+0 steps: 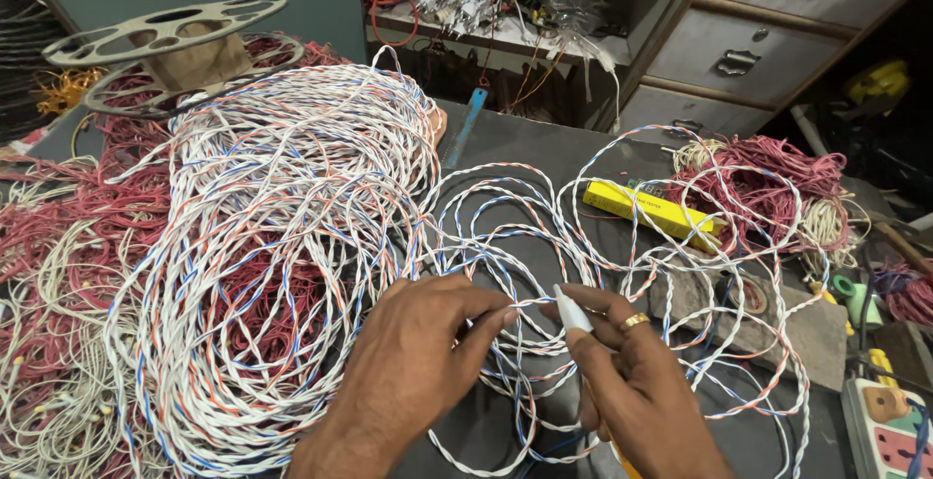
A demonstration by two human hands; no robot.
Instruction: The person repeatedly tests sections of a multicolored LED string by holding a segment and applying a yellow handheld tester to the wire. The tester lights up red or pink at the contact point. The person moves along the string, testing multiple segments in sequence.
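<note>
On the dark bench, left hand [418, 362] pinches twisted wire [530, 302]; right hand [632, 382] clasps a white pen [570, 310].

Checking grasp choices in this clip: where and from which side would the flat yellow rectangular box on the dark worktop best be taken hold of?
Judging by its pose, grip the flat yellow rectangular box across its two long edges near the upper-left end, coming from above. That end lies bare on the dark worktop, while the lower-right end sits under white twisted wire loops and against the red wire bundle.
</note>
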